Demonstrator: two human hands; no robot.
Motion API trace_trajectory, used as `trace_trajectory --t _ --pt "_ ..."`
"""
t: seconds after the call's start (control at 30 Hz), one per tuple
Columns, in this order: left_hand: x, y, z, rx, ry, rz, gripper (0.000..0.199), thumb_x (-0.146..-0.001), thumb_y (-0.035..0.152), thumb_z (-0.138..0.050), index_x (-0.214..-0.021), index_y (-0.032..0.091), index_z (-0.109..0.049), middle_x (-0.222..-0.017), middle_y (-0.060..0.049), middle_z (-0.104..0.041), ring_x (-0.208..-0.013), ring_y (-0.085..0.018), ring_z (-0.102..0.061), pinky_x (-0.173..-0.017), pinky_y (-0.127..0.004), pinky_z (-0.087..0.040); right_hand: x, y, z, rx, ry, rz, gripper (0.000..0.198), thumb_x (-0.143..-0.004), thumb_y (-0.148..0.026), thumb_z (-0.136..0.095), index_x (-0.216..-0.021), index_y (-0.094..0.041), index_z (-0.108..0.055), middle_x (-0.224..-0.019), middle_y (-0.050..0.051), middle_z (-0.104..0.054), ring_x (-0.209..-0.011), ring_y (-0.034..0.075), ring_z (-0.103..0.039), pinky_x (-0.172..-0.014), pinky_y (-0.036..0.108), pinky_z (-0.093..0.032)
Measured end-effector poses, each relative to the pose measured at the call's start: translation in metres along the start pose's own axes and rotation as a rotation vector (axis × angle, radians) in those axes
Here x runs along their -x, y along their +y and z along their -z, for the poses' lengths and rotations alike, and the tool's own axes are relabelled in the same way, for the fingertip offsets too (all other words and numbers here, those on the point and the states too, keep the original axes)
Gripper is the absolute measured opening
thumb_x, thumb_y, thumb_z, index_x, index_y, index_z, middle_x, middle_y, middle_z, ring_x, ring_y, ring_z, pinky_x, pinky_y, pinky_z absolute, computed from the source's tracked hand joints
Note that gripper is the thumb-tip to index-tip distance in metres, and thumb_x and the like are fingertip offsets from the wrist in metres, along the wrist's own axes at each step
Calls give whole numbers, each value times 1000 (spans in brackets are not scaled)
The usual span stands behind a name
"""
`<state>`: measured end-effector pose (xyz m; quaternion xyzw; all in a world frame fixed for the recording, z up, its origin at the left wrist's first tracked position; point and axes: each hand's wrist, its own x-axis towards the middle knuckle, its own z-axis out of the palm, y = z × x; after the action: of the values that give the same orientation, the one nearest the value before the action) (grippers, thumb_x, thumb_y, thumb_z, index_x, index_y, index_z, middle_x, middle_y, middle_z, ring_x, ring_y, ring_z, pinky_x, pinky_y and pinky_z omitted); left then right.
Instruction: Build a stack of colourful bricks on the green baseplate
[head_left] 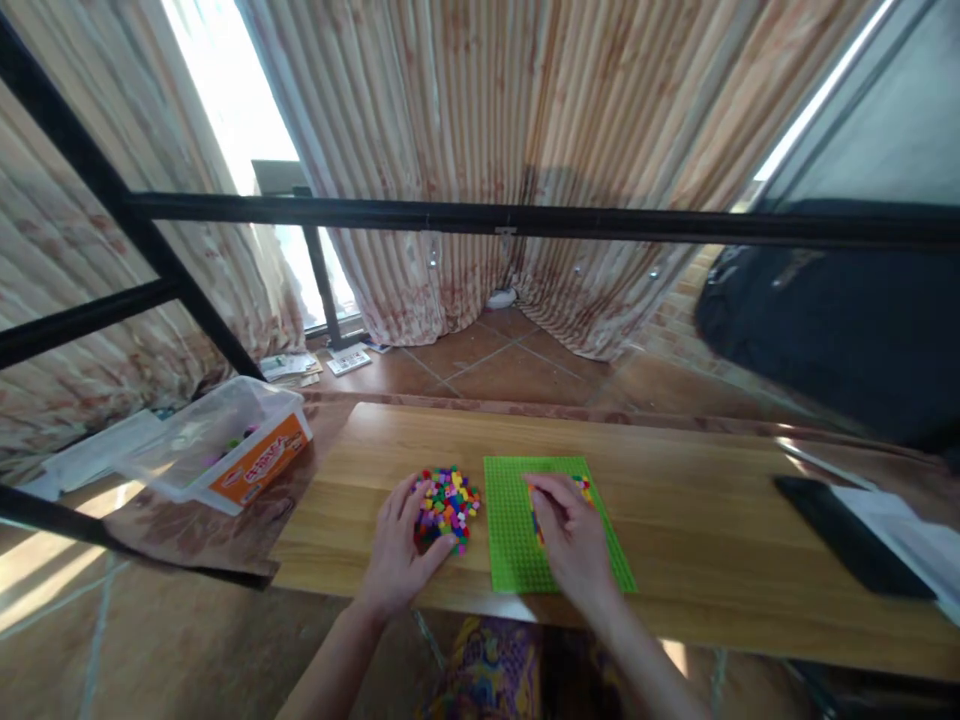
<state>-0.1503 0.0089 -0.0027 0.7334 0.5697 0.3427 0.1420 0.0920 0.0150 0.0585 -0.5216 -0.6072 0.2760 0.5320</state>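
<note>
A pile of small, many-coloured toy bricks (452, 508) lies on the wooden table. My left hand (401, 550) rests at the pile's left side, thumb and fingers spread around its near edge. To the right is a green studded baseplate (514, 545), flat on the table. Over it, my right hand (574, 535) is closed in a pinch near the plate's middle; what its fingertips hold, if anything, is hidden. A row of coloured bricks (583, 485) is set on the baseplate, partly covered by that hand.
A clear plastic box (225, 440) with an orange label stands left of the table (697, 500). At the right end lie a black flat object (847, 535) and white papers (907, 540). A black metal bar (465, 215) crosses beyond the table, before curtains (450, 100).
</note>
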Motion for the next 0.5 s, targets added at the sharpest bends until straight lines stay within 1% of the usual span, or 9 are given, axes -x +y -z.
trace_trajectory --t 0.1,0.17,0.23,0.3,0.5 --pt "9 4 -6 -129 -65 -20 93 -69 49 -74 -149 24 -33 -155 -15 -30 -141 -37 -32 -112 -59 -32 13 8 27 -14 139 -98 26 -89 -41 -55 -99 -23 -72 -102 8 -70 -96 21 -63 -86 35 -50" --pt "10 5 -11 -193 -79 -29 101 -65 45 -78 -151 26 -29 -157 -14 -28 -141 -38 -31 -111 -60 -31 18 16 39 -50 236 -167 27 -86 -43 -59 -96 -22 -72 -100 8 -71 -94 21 -64 -85 36 -51" --pt "9 5 -15 -228 -45 -39 98 -67 44 -75 -151 26 -28 -157 -14 -28 -141 -38 -32 -110 -59 -33 21 22 47 -82 302 -216 28 -83 -44 -61 -94 -21 -72 -97 8 -72 -90 22 -66 -83 36 -52" --pt "8 3 -17 -249 -16 -60 92 -73 45 -71 -151 25 -28 -156 -14 -29 -140 -37 -33 -110 -57 -35 24 25 51 -96 322 -239 29 -82 -45 -62 -94 -20 -72 -96 8 -73 -89 22 -66 -82 37 -53" --pt "6 -6 -20 -297 19 -101 80 -83 50 -61 -150 20 -29 -154 -16 -32 -140 -35 -34 -110 -56 -37 26 27 48 -125 270 -246 31 -83 -44 -60 -95 -19 -73 -98 10 -74 -91 24 -68 -85 39 -53"
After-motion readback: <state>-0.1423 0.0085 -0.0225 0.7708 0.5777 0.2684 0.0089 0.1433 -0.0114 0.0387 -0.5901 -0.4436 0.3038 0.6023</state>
